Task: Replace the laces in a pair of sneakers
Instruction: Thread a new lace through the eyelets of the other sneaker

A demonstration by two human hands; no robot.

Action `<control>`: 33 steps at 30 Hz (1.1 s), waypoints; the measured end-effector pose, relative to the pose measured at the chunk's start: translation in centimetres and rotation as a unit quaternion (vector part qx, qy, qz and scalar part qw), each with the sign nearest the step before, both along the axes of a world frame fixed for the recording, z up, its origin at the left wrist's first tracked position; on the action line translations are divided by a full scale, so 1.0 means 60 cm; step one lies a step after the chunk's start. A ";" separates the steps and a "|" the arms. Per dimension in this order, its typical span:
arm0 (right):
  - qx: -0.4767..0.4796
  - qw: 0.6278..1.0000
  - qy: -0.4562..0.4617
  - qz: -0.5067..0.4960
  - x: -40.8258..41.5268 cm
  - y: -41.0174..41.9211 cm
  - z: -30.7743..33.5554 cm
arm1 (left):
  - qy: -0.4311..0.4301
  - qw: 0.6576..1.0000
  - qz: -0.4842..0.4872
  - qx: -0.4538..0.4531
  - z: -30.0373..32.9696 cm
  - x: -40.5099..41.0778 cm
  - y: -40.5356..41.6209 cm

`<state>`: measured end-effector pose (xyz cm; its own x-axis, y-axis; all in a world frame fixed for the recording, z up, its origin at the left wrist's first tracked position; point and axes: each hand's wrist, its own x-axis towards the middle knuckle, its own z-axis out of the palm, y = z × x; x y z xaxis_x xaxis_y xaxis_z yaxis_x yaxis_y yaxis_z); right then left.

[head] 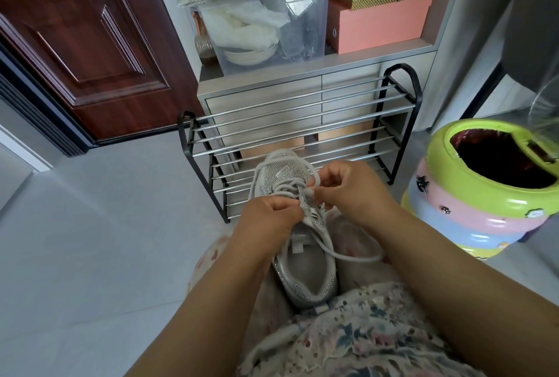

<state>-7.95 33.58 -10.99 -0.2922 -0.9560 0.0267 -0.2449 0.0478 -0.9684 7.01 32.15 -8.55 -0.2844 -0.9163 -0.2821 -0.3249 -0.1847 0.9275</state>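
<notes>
So the silver sneaker [298,243] sat on the person's lap, toe pointing away, resting on a floral dress [357,331]. The left hand [266,222] had its fingers curled onto the sparkly eyelet strip on the shoe's left side, gripping it. The right hand [348,186] was pinching the white lace [338,255] right at its tip, just beside the left fingertips, over the tongue. From those fingers the lace ran down past the shoe's opening and looped out to the right across the lap.

Just beyond the fingers stood a black shoe rack [302,134] with chrome bars on a pale grey tile floor [106,240]. Behind that was a grey cabinet [272,95] with a clear storage bin [263,22] and pink boxes [381,22] on top. Off to the right of the right hand was a pastel ringed stool-looking bin [472,204] with a lime green rim. Far left of the left hand, a dark red wooden door [78,44].
</notes>
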 end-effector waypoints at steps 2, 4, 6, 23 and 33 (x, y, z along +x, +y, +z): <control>-0.008 1.000 0.001 -0.006 0.002 0.000 -0.001 | -0.007 1.000 0.002 -0.002 -0.001 0.000 -0.001; -0.008 1.000 0.015 -0.013 0.002 -0.001 -0.005 | -0.015 1.000 0.002 -0.004 -0.002 0.000 -0.001; 0.001 0.999 0.049 -0.015 0.002 -0.002 -0.008 | -0.020 1.000 0.001 -0.005 -0.001 0.001 -0.001; 0.080 0.975 -0.131 0.160 0.000 0.011 -0.003 | -0.028 1.000 0.006 0.007 -0.013 -0.002 -0.012; 0.096 0.946 -0.261 0.164 -0.016 0.004 -0.022 | -0.068 0.994 -0.043 -0.072 -0.024 -0.004 -0.008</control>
